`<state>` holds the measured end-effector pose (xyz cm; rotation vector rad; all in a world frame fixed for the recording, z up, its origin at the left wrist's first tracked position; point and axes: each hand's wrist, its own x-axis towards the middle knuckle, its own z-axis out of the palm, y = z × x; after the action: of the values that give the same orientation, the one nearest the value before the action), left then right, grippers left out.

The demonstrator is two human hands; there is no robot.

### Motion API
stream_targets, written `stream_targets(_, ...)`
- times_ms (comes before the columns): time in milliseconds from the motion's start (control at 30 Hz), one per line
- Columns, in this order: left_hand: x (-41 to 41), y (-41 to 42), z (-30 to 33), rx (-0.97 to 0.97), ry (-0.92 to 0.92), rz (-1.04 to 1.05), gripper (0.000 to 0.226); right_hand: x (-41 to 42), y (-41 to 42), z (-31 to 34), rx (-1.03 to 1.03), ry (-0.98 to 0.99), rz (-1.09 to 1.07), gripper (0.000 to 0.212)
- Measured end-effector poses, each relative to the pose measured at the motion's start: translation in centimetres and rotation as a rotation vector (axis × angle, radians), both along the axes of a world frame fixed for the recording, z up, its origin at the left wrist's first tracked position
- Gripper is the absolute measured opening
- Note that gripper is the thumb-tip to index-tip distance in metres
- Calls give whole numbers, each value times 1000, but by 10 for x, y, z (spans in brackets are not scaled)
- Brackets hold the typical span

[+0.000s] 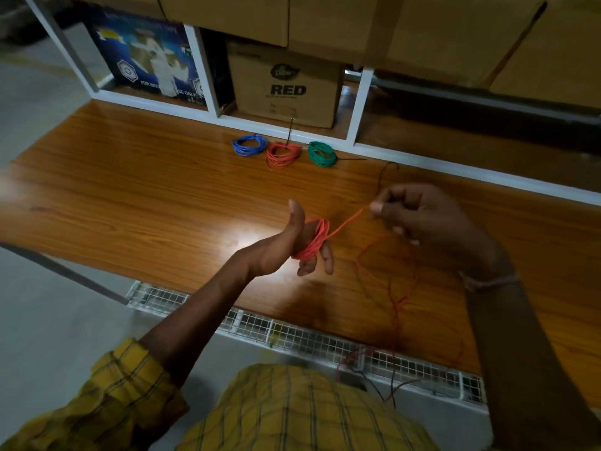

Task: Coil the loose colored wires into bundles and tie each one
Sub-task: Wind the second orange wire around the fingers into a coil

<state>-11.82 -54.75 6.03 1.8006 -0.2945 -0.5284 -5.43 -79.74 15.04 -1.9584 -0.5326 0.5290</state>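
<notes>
While the left hand (304, 242) keeps its fingers straight as a spool, an orange-red wire (313, 240) sits coiled round them above the desk (146, 196) middle, and the right hand (419, 216) pinches the strand taut. Thin, light and springy, it will likely uncoil if slackened (best gripped across the whole bundle). Its loose tail (400, 297) trails over the near edge. Blue (249, 145), red (283, 154) and green (322, 153) coils lie by the far edge. A carton (286, 89) behind reads "RED".
</notes>
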Motion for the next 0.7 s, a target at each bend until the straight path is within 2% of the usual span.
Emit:
stream_targets(133,1,-2,10,-257,41,-120,140,29,6,-41,135,-34,-183,18)
stream_targets(267,5,0,27,-503,78,-137,149,27,29,-91,215,102,-317,30)
stream_targets(367,9,3,31,-747,112,-46,153,1,48,-119,247,250,-286,22)
stream_targets(467,16,10,35,-941,114,104,151,-33,60,-130,126,248,-152,31)
stream_targets(567,23,13,35,-946,72,198,146,-61,62,-115,-31,106,30,26)
stream_targets(700,25,9,27,-660,-46,285,133,-74,59,-84,-128,45,297,24)
